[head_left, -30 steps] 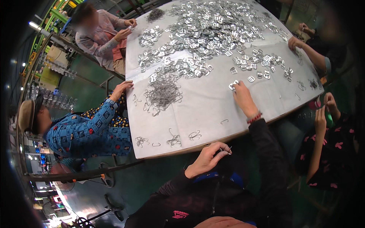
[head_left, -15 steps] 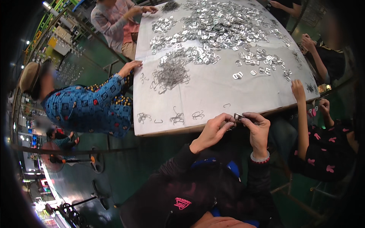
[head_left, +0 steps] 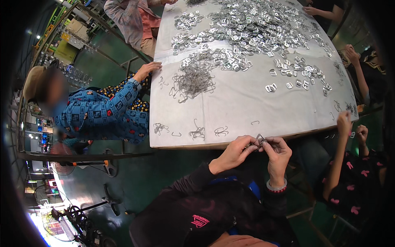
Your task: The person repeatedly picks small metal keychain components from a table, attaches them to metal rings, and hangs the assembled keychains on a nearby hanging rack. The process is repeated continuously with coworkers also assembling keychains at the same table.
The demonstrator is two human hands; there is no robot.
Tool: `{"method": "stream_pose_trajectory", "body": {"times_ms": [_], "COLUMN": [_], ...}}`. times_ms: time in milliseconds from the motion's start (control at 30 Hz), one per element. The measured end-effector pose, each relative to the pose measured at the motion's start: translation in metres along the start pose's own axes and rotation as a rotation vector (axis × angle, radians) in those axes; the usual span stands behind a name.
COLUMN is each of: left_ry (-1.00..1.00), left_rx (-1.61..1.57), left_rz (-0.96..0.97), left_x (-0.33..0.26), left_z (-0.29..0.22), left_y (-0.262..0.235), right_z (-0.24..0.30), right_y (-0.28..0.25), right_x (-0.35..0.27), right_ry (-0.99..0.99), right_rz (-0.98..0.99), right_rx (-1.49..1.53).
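A small metal piece (head_left: 260, 138) sits between two hands just off the surface's near edge, the fingers of the left hand (head_left: 233, 155) and right hand (head_left: 278, 158) closed on it from either side, apparently to steady it; whether they also pinch a wire cannot be told. Wire hooks (head_left: 197, 133) lie in loose clusters at the near left of the pale surface (head_left: 238, 101), likely for easy reach. Beyond are a denser hook pile (head_left: 195, 79) and, far off, heaped silvery buckles (head_left: 251, 31). At left, a co-worker in blue (head_left: 98, 109) rests a hand at the edge.
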State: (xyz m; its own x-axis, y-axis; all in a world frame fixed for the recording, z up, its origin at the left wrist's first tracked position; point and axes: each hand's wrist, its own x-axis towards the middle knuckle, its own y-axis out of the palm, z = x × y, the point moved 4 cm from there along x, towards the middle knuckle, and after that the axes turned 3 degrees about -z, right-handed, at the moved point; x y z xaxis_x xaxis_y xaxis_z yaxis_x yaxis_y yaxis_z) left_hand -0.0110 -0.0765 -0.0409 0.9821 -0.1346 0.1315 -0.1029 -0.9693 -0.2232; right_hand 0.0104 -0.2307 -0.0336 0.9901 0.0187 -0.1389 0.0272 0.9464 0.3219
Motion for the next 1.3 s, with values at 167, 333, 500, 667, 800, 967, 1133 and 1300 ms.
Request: {"method": "stream_pose_trajectory", "body": {"times_ms": [167,333,500,667,800,967,1133,1300], "left_ry": [0.030,0.023,0.115,0.214,0.209,0.105,0.069,-0.279], "left_rx": [0.011,-0.046,0.453,0.971,1.108,0.894,0.539,-0.268], "left_rz": [0.085,0.153,-0.360,-0.238,-0.215,-0.179,-0.251,-0.188], "left_x": [0.006,0.037,0.167,0.222,0.198,0.130,0.087,0.032], "left_z": [0.005,0.027,0.089,0.136,0.137,0.116,0.090,0.044], "left_y": [0.004,-0.027,-0.119,-0.138,-0.125,-0.099,-0.094,-0.062], "right_z": [0.007,0.014,0.018,0.020,0.020,0.022,0.022,0.012], "right_y": [-0.004,-0.004,-0.005,-0.008,-0.009,-0.006,-0.005,-0.004], "right_x": [0.002,0.000,-0.001,-0.008,-0.017,-0.030,-0.040,-0.049], "right_ry": [-0.008,0.045,0.014,0.011,-0.001,-0.022,-0.051,-0.049], "right_rz": [-0.007,0.060,0.123,0.106,0.094,0.116,0.113,0.086], "right_rx": [0.037,0.131,0.146,0.146,0.152,0.132,0.070,0.050]}}
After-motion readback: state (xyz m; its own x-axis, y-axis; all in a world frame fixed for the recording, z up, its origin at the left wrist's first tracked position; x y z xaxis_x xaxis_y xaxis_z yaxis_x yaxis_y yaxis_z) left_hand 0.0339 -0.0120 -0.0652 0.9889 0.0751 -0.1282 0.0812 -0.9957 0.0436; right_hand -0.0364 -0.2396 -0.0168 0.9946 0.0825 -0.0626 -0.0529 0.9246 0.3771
